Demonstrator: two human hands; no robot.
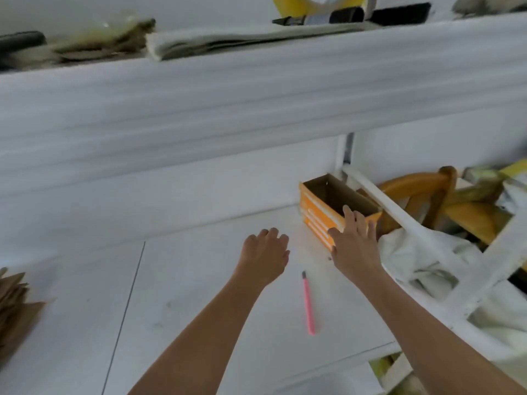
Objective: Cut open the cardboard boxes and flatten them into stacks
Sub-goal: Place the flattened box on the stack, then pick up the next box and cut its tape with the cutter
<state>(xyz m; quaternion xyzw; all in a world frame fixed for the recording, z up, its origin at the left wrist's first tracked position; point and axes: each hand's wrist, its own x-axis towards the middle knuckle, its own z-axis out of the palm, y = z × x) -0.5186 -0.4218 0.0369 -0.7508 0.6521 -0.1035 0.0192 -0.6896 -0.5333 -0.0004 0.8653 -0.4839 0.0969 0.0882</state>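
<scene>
An open orange cardboard box (319, 212) with white stripes stands on the white table (199, 280), against the back right corner. My right hand (353, 243) reaches to its near end with straight fingers that touch the box's rim. To the left, my left hand (265, 255) hovers over the table with loosely curled fingers and holds nothing. A pink utility knife (308, 303) lies on the table between my two forearms. A stack of flattened brown cardboard (14, 303) sits at the table's left edge.
A white shelf (256, 95) overhangs the table, carrying papers (228, 38), a yellow tape roll (316, 2) and dark items. Right of the table a white frame (427, 232) holds an orange wooden chair (427, 195) and white cloth (413, 260).
</scene>
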